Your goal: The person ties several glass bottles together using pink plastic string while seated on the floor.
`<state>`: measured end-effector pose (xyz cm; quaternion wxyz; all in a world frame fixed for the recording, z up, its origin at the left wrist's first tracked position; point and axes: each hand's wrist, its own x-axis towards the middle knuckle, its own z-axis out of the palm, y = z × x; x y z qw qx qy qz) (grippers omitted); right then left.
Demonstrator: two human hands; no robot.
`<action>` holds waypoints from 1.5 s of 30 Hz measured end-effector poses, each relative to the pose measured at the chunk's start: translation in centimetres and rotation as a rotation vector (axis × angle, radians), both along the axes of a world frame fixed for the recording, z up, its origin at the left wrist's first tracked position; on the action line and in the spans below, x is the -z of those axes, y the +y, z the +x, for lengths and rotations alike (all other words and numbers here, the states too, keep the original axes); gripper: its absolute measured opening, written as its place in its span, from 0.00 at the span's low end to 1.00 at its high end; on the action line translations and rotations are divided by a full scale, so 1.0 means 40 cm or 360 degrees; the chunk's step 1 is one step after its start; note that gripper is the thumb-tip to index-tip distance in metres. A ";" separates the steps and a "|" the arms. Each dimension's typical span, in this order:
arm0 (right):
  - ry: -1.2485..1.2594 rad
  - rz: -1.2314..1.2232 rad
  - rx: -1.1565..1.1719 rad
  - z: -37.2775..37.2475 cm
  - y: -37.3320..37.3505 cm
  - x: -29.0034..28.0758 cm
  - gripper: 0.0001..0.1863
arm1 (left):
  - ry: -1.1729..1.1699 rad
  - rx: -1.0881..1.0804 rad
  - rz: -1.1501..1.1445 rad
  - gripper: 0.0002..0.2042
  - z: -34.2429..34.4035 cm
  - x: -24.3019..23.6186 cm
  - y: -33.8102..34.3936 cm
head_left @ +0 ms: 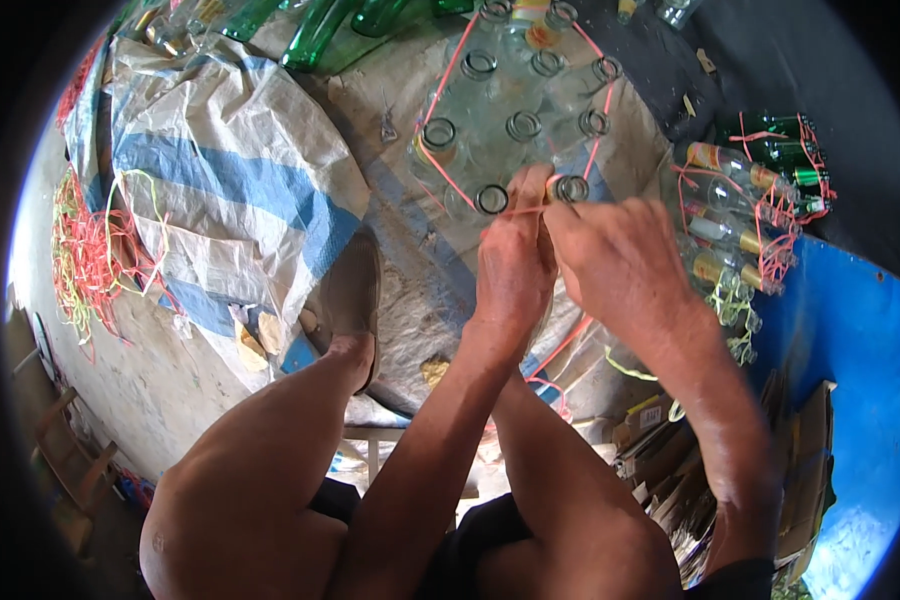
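that clump of upright clear glass bottles (515,95) in front of the person has a thin pink plastic strap (450,180) looped around it, and imo that's the weak spot: if it slackens or rides up off the necks, the outer bottles could splay and tip; too hard a yank might snap it. left hand (515,270) and right hand (625,260) bunch at the near edge, fingers curled, tips hidden, so can't tell what they're clamped on. the dirty beige floor sheet (410,320) looks rumpled, so maybe wobbly footing. farther out: green glass bottles (315,35), tangled pink and yellow-green ribbon (90,255), flattened brown cardboard (808,470).
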<state>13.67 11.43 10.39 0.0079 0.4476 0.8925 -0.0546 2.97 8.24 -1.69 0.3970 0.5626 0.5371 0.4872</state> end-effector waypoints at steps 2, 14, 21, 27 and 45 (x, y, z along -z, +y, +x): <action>-0.0060 0.0030 -0.0032 -0.009 0.019 -0.018 0.05 | 0.0042 0.0005 -0.0034 0.24 0.005 0.002 -0.006; -0.0346 -0.0160 -0.0610 -0.027 0.115 -0.021 0.05 | 0.0086 -0.0015 -0.0211 0.05 0.010 0.015 -0.032; -0.0317 -0.0135 -0.0635 -0.042 0.153 -0.036 0.02 | 0.0126 0.0046 -0.0203 0.05 0.000 0.013 -0.027; -0.0013 -0.0268 -0.0474 -0.008 0.221 -0.005 0.06 | 0.0057 -0.0002 -0.0203 0.12 0.006 -0.018 -0.008; 0.0117 -0.0247 -0.0020 0.056 0.218 0.042 0.12 | 0.0014 -0.0004 -0.0122 0.18 0.004 -0.028 -0.007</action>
